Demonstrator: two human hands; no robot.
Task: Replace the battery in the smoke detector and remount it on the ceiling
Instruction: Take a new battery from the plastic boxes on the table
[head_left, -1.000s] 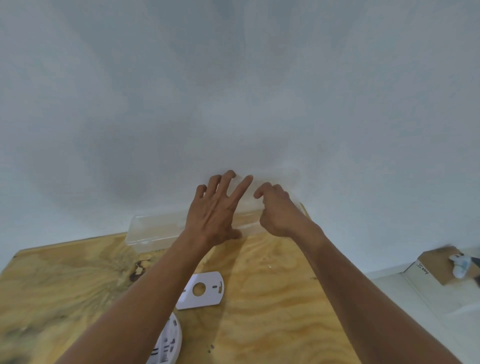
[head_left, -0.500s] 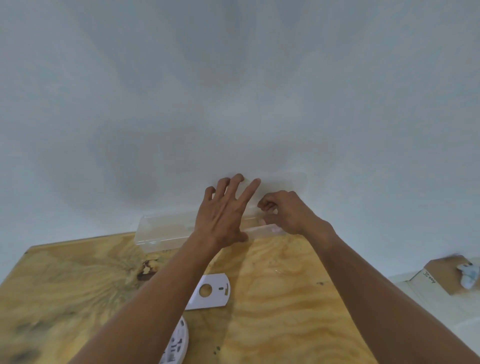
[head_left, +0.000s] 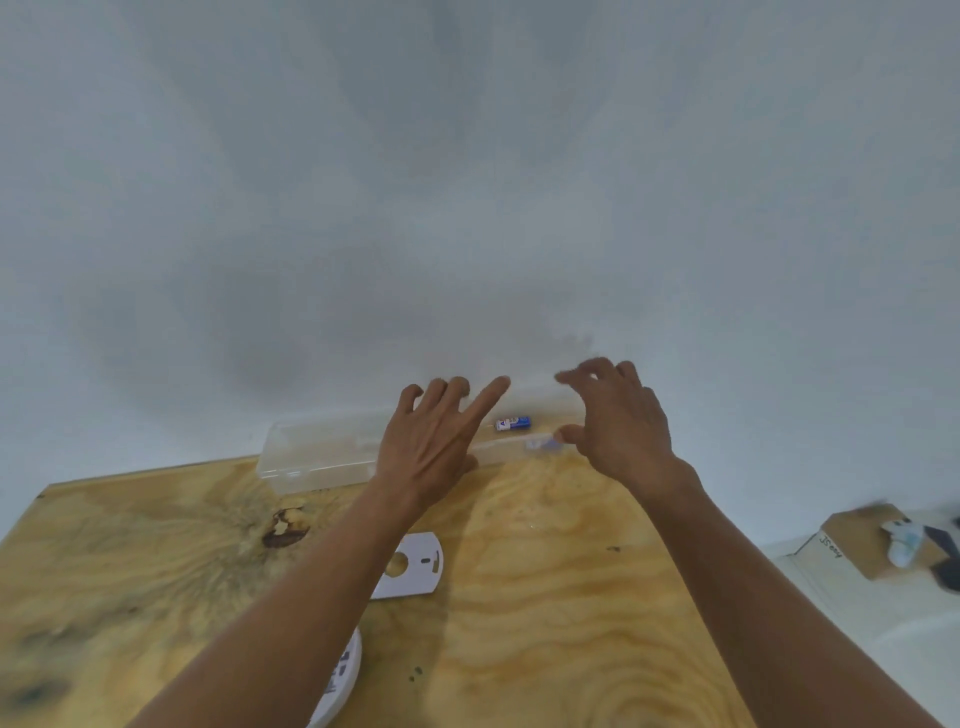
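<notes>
A long clear plastic box (head_left: 311, 457) lies at the back of the plywood table (head_left: 545, 597), against the white wall. Inside its right part lies a small blue-and-white battery (head_left: 513, 423). My left hand (head_left: 431, 441) rests flat on the middle of the box with its fingers spread. My right hand (head_left: 618, 426) hovers at the right end, blurred. Its fingers are apart, the fingertips are up by the faint raised lid and the thumb is by the front rim. The white mounting plate (head_left: 421, 569) lies on the table. The round white smoke detector (head_left: 343, 680) sits at the bottom edge, partly hidden by my left forearm.
A dark knot (head_left: 283, 530) marks the plywood left of centre. Off the table's right side, lower down, stands a cardboard box (head_left: 857, 540) with a white object (head_left: 904, 543) on it and a dark item beside it.
My right hand has gone from a pinch at the box's right end to spread fingers, higher and further right. The battery inside has come into view. My left hand stays on the box.
</notes>
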